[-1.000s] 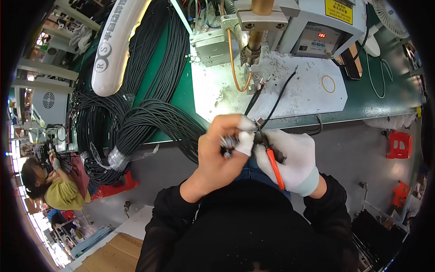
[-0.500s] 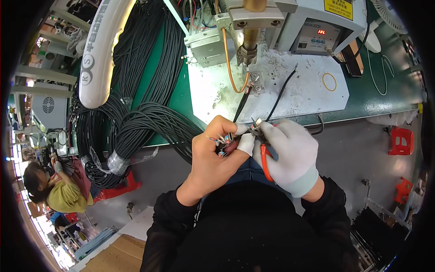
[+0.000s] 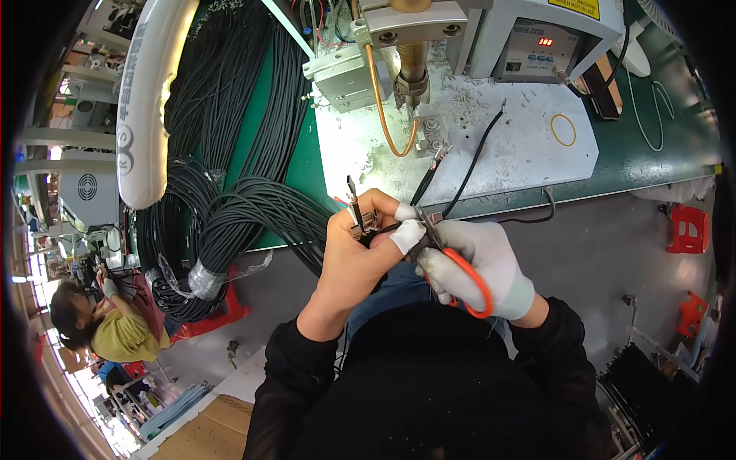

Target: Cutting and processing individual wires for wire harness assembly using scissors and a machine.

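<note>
My left hand [image 3: 349, 264], bare except for white covers on thumb and forefinger tips, is closed around several black cables. Their small metal connector ends [image 3: 366, 222] and a few thin wires stick out beside the forefinger. In a white glove, my right hand [image 3: 487, 268] grips a pair of scissors [image 3: 474, 287] with orange handles. The metal blades [image 3: 431, 230] point up between the two hands, close to the left fingertips; whether they touch a cable I cannot tell. Beyond my hands, black cables with stripped ends [image 3: 437, 159] lie on the white metal plate [image 3: 529, 157].
A press-like machine [image 3: 412, 69] stands over the plate, with a grey control box [image 3: 540, 54] behind. Bundled black cables [image 3: 261, 211] hang over the bench edge at left, near a white tube lamp [image 3: 146, 107]. A yellow rubber band [image 3: 563, 130] lies right. Another person [image 3: 115, 322] sits far left.
The scissors have turned in my right hand, their orange handle loop now swung out to the right. The cable ends in my left hand have shifted, one now pointing up.
</note>
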{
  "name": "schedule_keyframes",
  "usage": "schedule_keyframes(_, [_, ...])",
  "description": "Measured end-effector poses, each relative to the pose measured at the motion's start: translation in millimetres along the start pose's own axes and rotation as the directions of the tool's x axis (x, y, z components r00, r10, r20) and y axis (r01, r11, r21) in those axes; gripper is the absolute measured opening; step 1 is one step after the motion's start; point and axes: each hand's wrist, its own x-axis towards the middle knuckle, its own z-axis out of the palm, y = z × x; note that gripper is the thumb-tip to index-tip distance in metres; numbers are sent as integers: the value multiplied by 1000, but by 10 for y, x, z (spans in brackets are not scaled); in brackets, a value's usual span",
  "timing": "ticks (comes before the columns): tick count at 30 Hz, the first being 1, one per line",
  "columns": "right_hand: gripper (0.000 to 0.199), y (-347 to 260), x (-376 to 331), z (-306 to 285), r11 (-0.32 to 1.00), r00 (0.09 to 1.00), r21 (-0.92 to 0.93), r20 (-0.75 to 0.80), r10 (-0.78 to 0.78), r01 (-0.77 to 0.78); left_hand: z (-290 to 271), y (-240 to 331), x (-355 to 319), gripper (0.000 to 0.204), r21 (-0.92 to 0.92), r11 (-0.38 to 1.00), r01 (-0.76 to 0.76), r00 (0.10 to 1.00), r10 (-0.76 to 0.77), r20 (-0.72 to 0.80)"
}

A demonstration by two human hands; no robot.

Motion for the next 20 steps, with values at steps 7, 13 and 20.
schedule_keyframes(7, [19, 142, 206, -365, 731, 800, -564, -193, -568, 383, -401, 67, 313, 4, -192, 968, 164, 985, -172, -24])
schedule_keyframes(13, [26, -379, 729, -691, 889, 913, -314, -130, -387, 332, -291, 97, 839, 4, -155, 964, 215, 976, -205, 78])
schedule_keyframes(20, [27, -468, 978, -779, 966, 992, -227, 14, -127, 127, -383, 71, 1026, 31, 177, 971, 159, 986, -167, 29])
